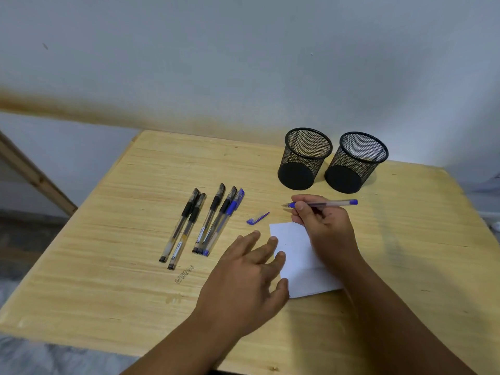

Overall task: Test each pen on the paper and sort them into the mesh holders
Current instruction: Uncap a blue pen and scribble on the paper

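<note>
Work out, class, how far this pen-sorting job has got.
Done: nothing sorted; both mesh holders stand empty. One cap is off, lying on the table. In hand: the right hand holds an uncapped blue pen above the paper, which the left hand steadies. Left: five capped pens untested.

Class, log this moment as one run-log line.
right hand: grips blue pen | cap: off | left hand: on paper

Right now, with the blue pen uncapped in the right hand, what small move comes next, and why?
Probably lower the uncapped blue-tipped clear pen in the right hand onto the white paper sheet and scribble. Its tip hangs beyond the sheet's far edge, the sheet looks unmarked, the left hand touches its near-left edge, and both black mesh holders look empty.
</note>
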A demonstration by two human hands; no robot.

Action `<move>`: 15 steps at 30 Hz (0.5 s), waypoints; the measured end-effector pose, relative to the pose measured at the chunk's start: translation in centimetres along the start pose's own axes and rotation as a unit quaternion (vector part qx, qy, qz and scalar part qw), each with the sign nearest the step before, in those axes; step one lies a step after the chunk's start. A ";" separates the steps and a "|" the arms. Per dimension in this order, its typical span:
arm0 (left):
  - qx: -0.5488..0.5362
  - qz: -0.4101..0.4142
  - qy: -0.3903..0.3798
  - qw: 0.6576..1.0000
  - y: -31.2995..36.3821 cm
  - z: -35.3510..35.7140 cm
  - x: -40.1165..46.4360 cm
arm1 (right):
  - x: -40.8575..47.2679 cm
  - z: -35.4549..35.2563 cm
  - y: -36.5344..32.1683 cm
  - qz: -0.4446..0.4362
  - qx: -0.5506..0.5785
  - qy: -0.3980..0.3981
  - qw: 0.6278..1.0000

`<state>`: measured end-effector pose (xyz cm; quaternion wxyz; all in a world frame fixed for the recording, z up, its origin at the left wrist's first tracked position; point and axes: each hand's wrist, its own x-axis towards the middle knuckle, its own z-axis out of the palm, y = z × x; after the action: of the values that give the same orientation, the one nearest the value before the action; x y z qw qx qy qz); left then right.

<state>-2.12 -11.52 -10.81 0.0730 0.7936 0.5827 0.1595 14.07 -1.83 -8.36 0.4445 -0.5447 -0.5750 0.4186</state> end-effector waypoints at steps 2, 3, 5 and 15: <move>0.003 0.001 -0.001 1.000 0.0 0.0 0.1 | 0.1 -0.1 0.0 0.000 -0.013 0.005 1.000; 0.003 0.002 -0.001 1.000 0.0 0.0 0.1 | 0.0 -0.1 -0.1 -0.005 -0.026 0.009 1.000; 0.002 0.000 -0.004 1.000 0.0 0.0 0.1 | -0.2 -0.1 -0.4 -0.019 -0.052 0.011 0.998; -0.010 0.004 0.006 1.000 0.1 0.1 0.2 | -1.1 0.2 0.1 -0.026 -0.122 -0.011 0.992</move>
<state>-1.98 -11.34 -10.85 0.0773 0.7943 0.5781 0.1703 13.93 -2.93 -8.60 0.3788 -0.5751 -0.6406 0.3396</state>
